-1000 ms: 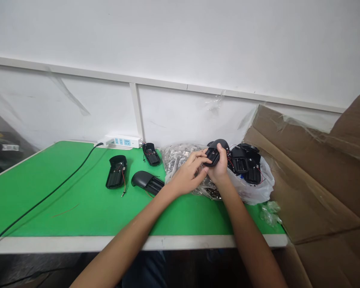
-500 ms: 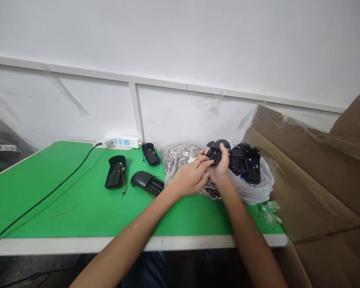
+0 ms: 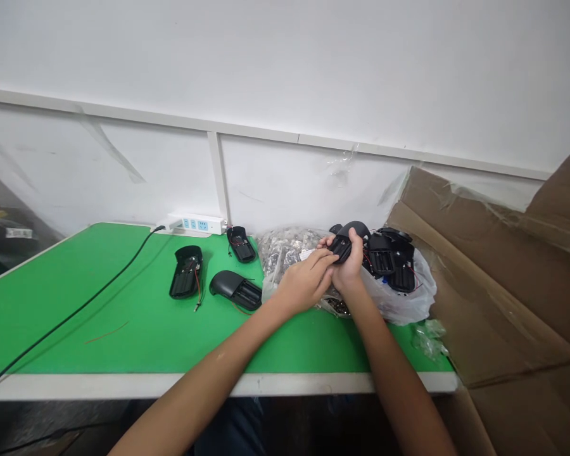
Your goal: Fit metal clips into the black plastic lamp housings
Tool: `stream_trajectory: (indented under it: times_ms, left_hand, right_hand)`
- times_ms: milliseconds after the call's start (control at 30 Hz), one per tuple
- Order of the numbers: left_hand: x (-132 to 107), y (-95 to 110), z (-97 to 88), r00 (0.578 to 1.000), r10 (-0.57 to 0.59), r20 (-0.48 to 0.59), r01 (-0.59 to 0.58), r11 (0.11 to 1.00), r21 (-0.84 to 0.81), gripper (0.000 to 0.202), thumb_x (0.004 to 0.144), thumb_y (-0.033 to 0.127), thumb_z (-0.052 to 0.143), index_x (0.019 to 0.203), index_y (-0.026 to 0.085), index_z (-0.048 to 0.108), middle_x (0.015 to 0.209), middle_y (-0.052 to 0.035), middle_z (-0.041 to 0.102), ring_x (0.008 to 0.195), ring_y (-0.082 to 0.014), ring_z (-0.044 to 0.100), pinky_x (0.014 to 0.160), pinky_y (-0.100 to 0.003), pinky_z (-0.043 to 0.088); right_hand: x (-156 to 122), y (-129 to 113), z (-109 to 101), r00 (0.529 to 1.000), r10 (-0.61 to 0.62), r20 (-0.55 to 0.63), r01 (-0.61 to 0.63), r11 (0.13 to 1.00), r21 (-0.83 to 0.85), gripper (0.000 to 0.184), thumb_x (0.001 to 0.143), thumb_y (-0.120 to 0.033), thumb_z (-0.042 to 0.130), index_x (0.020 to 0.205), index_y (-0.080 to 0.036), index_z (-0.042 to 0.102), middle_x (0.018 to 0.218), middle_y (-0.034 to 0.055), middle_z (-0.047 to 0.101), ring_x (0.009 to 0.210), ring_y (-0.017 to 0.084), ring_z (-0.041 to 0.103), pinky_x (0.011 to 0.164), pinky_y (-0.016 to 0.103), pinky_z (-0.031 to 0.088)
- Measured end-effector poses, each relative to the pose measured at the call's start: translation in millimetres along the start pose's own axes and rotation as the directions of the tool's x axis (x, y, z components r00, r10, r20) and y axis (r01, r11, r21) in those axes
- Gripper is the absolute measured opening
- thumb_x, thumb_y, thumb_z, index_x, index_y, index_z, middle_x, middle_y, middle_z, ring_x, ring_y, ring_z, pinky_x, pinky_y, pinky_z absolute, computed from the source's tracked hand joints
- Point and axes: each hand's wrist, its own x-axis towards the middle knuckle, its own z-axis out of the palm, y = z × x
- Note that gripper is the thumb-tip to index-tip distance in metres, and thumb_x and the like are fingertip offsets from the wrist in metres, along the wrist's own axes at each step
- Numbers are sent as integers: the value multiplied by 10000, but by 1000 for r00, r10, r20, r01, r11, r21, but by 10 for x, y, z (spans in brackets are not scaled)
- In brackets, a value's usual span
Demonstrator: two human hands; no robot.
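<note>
A black plastic battery housing (image 3: 344, 246), with a rounded top and open battery slots, is held up over the bags. My right hand (image 3: 350, 267) is closed around it, thumb along its right side. From the left, my left hand (image 3: 304, 280) has its bent fingers closed on the housing's lower edge; whether a small part is between those fingertips cannot be made out. Behind the hands lies a clear bag (image 3: 285, 244) of small metallic pieces. To the right, a white plastic bag (image 3: 420, 297) carries several more black housings (image 3: 401, 269) with thin red wires.
Three similar housings lie left on the green tabletop (image 3: 137, 285): one upper (image 3: 241, 244), one left (image 3: 186, 272), one nearer (image 3: 236, 290). A white power strip (image 3: 202, 223) with a black cable (image 3: 90, 297) sits at the back. Cardboard (image 3: 494, 285) borders the right side.
Both hands keep their hold on the housing, with barely any shift of the fingers. The whole view has moved slightly, so everything appears a little further right.
</note>
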Motion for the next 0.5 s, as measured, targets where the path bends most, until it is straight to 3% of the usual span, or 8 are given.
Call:
stream_trajectory:
  times_ms: [233, 433, 500]
  left_hand:
    - [14, -8, -26, 998, 8, -65, -14, 996, -93, 322, 1077, 256, 464, 1341, 202, 640, 1365, -127, 675, 1312, -234, 656, 1082, -404, 595]
    - [-15, 45, -20, 996, -72, -47, 70, 997, -43, 356, 1067, 285, 492, 1381, 227, 649, 1553, -152, 518, 1216, -251, 695, 1004, -408, 622]
    - [-23, 54, -10, 996, -76, -39, 75, 997, -28, 368, 1068, 290, 487, 1399, 224, 636, 1540, -156, 526, 1224, -258, 694, 989, -404, 628]
  right_hand:
    - [3, 4, 20, 999, 24, -23, -22, 995, 96, 534, 712, -749, 698, 603, -241, 575, 661, 32, 659, 754, 222, 713, 736, 361, 622]
    - [7, 13, 2, 999, 16, -28, -12, 989, 149, 495, 779, -714, 680, 664, -245, 573, 660, 15, 660, 684, 193, 682, 710, 341, 620]
    - [10, 15, -3, 999, 26, -34, -20, 988, 152, 500, 794, -716, 663, 662, -242, 574, 670, 18, 661, 673, 186, 675, 702, 338, 616]
